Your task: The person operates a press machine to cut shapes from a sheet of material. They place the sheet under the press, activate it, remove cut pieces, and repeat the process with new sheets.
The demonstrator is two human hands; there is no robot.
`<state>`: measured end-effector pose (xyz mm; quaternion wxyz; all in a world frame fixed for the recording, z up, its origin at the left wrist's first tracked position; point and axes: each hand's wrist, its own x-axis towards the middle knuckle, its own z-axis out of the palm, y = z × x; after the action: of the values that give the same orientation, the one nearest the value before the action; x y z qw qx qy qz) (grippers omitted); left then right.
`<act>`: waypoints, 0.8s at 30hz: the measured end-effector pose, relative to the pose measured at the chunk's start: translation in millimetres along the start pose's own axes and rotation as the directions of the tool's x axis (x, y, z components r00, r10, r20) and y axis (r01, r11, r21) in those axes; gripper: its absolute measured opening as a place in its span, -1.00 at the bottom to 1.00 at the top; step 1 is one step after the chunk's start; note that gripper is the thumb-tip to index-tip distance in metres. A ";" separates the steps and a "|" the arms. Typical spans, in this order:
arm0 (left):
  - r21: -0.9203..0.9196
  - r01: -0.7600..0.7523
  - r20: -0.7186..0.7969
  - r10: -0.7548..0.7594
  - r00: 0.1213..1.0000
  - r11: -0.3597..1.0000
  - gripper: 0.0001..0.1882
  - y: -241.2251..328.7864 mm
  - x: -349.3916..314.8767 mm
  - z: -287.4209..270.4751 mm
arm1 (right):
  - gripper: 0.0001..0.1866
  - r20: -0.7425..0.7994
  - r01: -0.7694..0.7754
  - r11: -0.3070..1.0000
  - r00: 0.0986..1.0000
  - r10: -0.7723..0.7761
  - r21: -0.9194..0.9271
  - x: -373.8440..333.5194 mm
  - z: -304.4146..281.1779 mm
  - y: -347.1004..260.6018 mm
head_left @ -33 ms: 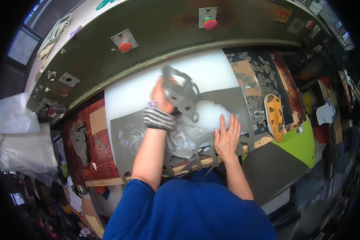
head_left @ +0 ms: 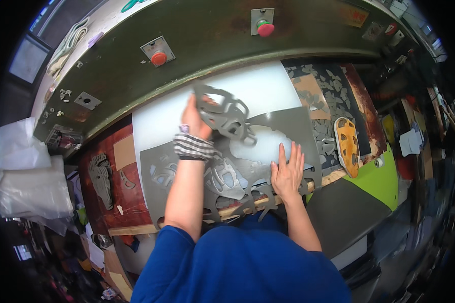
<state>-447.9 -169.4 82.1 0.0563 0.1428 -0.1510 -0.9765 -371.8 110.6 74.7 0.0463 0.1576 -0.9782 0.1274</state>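
My left hand (head_left: 193,120), with a striped cuff at the wrist, grips a thin grey cut-out piece (head_left: 221,121) with several openings, raised above the work surface. Below lies a grey sheet (head_left: 285,122) with a large shoe-sole-shaped hole through which white shows. My right hand (head_left: 286,177) rests flat on this sheet beside the hole, fingers stretched and holding nothing. Toward my body, the sheet's near part is cut into strips and openings, with loose-looking cut shapes (head_left: 230,184) among them. A yellow-orange cutting die (head_left: 345,139) with openings stands right of the sheet.
A white board (head_left: 159,113) lies beneath the sheet. Behind it runs a dark green machine beam (head_left: 207,38) with red push buttons (head_left: 158,58). Grey scraps (head_left: 326,134) are scattered at the right. Stacked grey cut pieces (head_left: 101,179) lie on the red surface at left.
My left hand has shifted slightly left with the grey cut-out piece, which now hangs more tilted. My right hand stays in place on the sheet.
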 end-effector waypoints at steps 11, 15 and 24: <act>0.785 -0.583 0.618 0.340 0.709 -0.211 -0.80 109.9 -71.0 49.1 | -0.52 -0.094 0.073 0.997 0.993 -0.074 -0.017 -5.1 6.7 5.2; 0.470 -0.798 0.778 -0.250 0.577 -0.376 -0.60 1.3 -130.5 -13.3 | -0.51 -0.098 0.063 0.998 0.993 -0.061 0.022 -7.8 4.7 6.4; 0.976 -0.168 0.162 -0.056 0.985 -0.136 -0.61 29.4 -116.7 -15.0 | -0.51 -0.102 0.048 0.999 0.994 -0.050 -0.027 -16.2 9.0 4.5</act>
<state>-330.4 -183.5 108.0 -0.0399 0.0566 -0.8436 -0.5325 -358.3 117.2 62.8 0.1014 0.1742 -0.9718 0.1223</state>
